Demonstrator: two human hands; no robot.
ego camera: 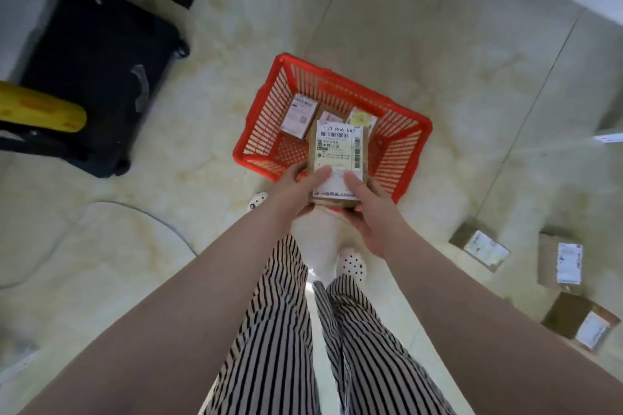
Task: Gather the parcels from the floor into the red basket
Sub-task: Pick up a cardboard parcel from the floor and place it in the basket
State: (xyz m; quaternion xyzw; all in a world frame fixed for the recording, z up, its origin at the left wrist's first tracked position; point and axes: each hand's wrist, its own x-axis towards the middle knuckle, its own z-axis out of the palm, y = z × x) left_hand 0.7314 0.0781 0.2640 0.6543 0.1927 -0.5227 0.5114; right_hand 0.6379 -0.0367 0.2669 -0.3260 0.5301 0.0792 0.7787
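Note:
A red plastic basket stands on the tiled floor ahead of my feet. Inside it lie three small labelled parcels, the clearest one at its left. Both hands hold a brown cardboard parcel with a white shipping label over the basket's near edge. My left hand grips its left side, and my right hand grips its right side and bottom. Three more brown parcels lie on the floor at the right: one, another, and a third.
A black wheeled suitcase stands at the left, with a yellow object beside it. A thin cable curves over the floor at the left. My striped trouser legs and white spotted shoes are below the basket.

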